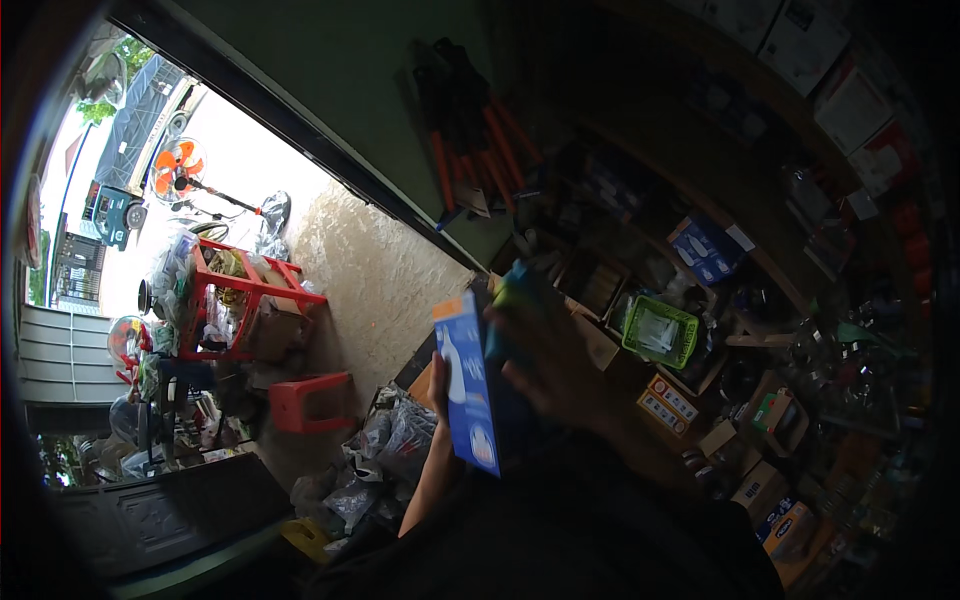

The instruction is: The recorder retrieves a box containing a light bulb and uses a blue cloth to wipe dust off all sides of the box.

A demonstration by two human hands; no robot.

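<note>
A blue cardboard light bulb box (474, 405) with an orange top edge stands upright close to my chest. It bears a picture of a bulb and some writing. My left hand (439, 390) grips it from the left side, with most of the fingers hidden behind the box. My right hand (551, 360), dark and partly blurred, holds a blue and green cloth (513, 289) at the box's right side. Shadow hides whether the cloth presses on the box.
Boxes and a green plastic basket (660, 331) crowd the dark shelves at right. Bolt cutters (472, 135) with orange handles hang above. To the left are a red stool (311, 403), a red rack (255, 281), a pedestal fan (178, 169) and plastic bags (390, 427).
</note>
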